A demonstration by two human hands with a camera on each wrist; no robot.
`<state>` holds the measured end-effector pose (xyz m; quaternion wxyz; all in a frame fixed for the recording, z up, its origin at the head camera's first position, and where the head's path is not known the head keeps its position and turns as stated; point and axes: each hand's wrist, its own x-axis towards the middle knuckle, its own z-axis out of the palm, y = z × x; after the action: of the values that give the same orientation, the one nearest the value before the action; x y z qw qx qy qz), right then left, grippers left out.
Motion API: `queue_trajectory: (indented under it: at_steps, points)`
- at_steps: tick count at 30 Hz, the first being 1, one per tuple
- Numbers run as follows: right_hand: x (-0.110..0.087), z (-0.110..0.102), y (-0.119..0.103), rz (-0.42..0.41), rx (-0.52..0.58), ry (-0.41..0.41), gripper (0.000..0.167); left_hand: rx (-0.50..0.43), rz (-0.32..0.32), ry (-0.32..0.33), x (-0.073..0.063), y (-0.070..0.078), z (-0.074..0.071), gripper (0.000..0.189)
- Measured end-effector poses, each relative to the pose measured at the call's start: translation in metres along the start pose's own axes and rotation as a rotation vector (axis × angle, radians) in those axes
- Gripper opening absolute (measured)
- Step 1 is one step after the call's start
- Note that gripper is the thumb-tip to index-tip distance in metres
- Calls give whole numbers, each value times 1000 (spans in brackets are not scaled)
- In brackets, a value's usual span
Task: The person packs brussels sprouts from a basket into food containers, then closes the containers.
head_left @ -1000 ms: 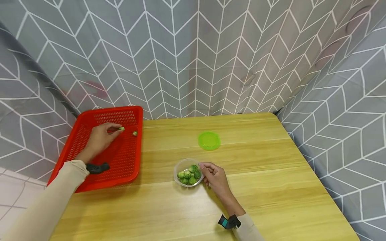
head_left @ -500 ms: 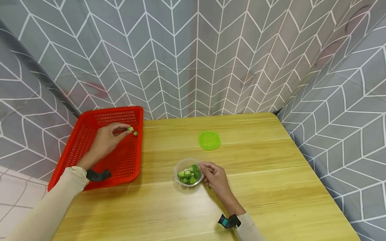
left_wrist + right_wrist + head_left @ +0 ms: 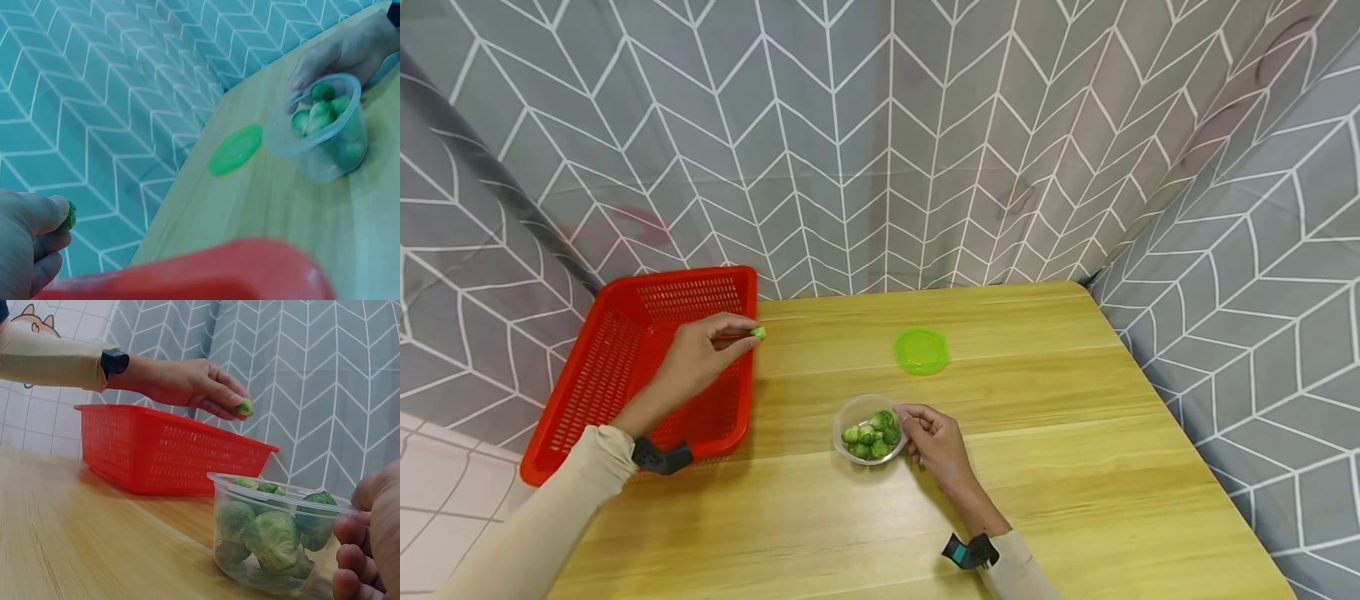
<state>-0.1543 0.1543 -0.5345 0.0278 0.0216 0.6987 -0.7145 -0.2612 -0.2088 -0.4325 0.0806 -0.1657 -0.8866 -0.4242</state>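
Note:
My left hand (image 3: 703,350) pinches a Brussels sprout (image 3: 758,332) between thumb and fingertips, above the right rim of the red plastic basket (image 3: 747,408). In the right wrist view that sprout (image 3: 245,407) is held higher than the basket's rim. My right hand (image 3: 936,442) grips the rim of a clear plastic tub (image 3: 842,450) with thumb and fingers. Several Brussels sprouts (image 3: 272,540) lie inside the tub, which stands upright on the table. The basket's inside is partly hidden by my left hand and forearm.
A green lid (image 3: 921,350) lies flat on the wooden table (image 3: 1075,400), behind the tub. Grey patterned curtains (image 3: 865,167) border the table at the back and right. The basket stands at the table's left side.
My left hand has moved right with its pinched sprout, from inside the basket to over its right rim. The other sprout in the basket is now out of sight. My right hand stays put.

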Motion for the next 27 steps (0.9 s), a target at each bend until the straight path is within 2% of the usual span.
queue_trajectory:
  at_steps: [6,14,21,27]
  points:
    - [1,0,0,2,2,-3,27,-47,22,-46,-5,14,12,28]
    - [0,-1,0,-5,-19,-2,27,-91,84,-120,-10,30,33,29]
    - [0,-1,1,-2,-17,4,27,-148,132,-173,-12,43,57,24]
    - [1,0,0,3,-6,2,25,-193,193,-206,-13,49,79,21]
